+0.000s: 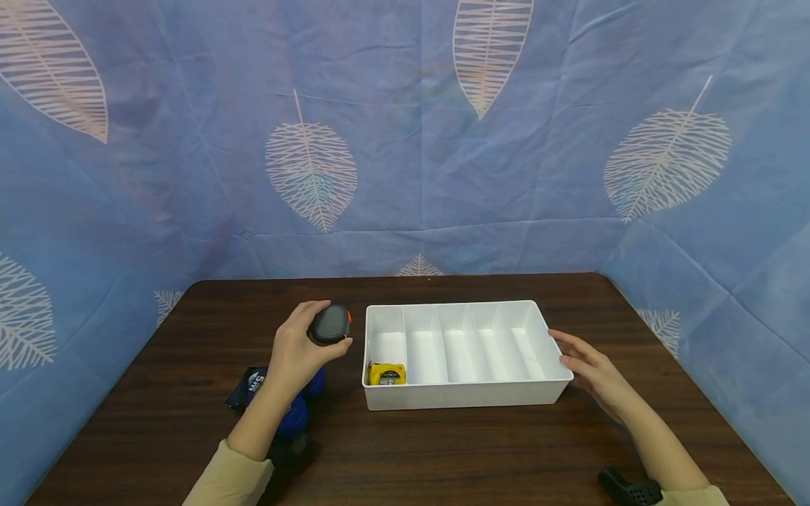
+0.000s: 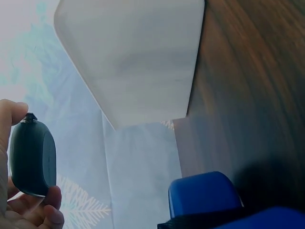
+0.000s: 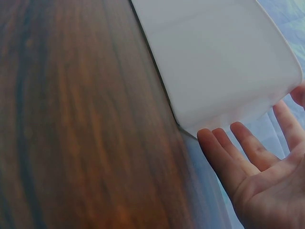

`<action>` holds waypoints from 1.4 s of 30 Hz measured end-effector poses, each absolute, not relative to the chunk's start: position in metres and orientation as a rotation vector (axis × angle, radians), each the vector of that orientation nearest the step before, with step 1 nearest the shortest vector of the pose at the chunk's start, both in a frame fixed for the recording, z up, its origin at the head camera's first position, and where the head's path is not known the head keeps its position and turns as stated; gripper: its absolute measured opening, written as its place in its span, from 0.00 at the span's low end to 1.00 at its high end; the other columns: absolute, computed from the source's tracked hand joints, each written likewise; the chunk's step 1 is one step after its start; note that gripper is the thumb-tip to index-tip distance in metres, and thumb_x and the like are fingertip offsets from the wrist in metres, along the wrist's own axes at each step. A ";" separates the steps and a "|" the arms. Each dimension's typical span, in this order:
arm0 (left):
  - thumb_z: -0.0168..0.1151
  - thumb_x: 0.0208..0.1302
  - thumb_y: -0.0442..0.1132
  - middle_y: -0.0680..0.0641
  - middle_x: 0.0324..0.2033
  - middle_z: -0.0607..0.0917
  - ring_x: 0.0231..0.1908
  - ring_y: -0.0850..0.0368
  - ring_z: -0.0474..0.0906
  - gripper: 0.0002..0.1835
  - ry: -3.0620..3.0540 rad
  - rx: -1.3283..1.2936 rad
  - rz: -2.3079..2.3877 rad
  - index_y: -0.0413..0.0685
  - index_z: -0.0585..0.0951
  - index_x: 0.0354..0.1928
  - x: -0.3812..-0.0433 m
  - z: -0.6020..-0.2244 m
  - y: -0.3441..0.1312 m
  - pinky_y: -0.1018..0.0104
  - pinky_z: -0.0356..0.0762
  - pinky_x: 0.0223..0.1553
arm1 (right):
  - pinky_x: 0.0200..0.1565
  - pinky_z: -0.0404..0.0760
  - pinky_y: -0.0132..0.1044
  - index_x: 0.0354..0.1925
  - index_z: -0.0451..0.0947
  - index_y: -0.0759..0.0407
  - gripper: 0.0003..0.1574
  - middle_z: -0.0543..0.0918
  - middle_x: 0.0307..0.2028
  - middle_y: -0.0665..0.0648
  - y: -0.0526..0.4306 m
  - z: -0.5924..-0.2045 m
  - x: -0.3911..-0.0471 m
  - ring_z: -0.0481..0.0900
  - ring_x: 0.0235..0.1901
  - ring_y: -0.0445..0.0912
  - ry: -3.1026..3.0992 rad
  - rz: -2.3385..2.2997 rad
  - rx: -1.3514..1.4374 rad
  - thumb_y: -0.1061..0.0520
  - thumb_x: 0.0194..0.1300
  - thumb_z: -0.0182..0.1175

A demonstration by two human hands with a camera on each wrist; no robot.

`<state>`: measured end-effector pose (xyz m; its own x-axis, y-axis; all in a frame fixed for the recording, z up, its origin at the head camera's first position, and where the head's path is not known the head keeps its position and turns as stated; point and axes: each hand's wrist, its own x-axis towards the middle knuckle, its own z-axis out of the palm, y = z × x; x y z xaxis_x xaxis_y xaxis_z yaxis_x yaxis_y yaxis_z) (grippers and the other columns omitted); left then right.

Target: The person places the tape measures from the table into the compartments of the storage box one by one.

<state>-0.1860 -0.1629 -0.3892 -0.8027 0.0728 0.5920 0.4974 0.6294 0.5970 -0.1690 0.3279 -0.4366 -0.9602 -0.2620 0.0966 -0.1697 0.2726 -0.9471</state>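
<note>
Held between the thumb and fingers of my left hand (image 1: 297,351) is a dark grey tape measure (image 1: 330,324) with a small orange part on its right side. It hangs above the table, just left of a white divided tray (image 1: 468,398). The left wrist view shows the tape measure (image 2: 33,157) edge-on, thumb at one end and fingertips at the other. A yellow tape measure (image 1: 387,374) lies in the tray's leftmost compartment. At the tray's right end, my right hand (image 1: 591,369) rests its extended fingertips against the outer wall; in the right wrist view its fingers (image 3: 228,157) are spread.
Beneath my left forearm, partly hidden, are a black item with white lettering (image 1: 253,383) and blue rounded things (image 1: 294,418). The dark wooden table (image 1: 455,457) ends at a blue leaf-patterned cloth (image 1: 405,176). A black device (image 1: 629,488) is by my right wrist.
</note>
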 end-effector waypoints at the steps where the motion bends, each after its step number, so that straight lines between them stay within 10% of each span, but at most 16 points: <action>1: 0.80 0.41 0.42 0.45 0.51 0.78 0.43 0.48 0.79 0.37 -2.326 -0.450 -1.072 0.42 0.77 0.57 -0.186 -0.389 -0.162 0.51 0.80 0.38 | 0.43 0.78 0.43 0.72 0.55 0.59 0.31 0.69 0.56 0.45 0.328 -0.437 -0.169 0.74 0.50 0.36 2.441 -1.803 -0.417 0.59 0.74 0.46; 42: 0.81 0.36 0.40 0.47 0.48 0.79 0.42 0.51 0.81 0.37 -2.268 -0.627 -1.072 0.39 0.79 0.54 -0.169 -0.381 -0.136 0.59 0.81 0.37 | 0.43 0.78 0.43 0.72 0.55 0.60 0.31 0.70 0.55 0.46 0.328 -0.436 -0.169 0.75 0.49 0.37 2.441 -1.804 -0.403 0.59 0.74 0.47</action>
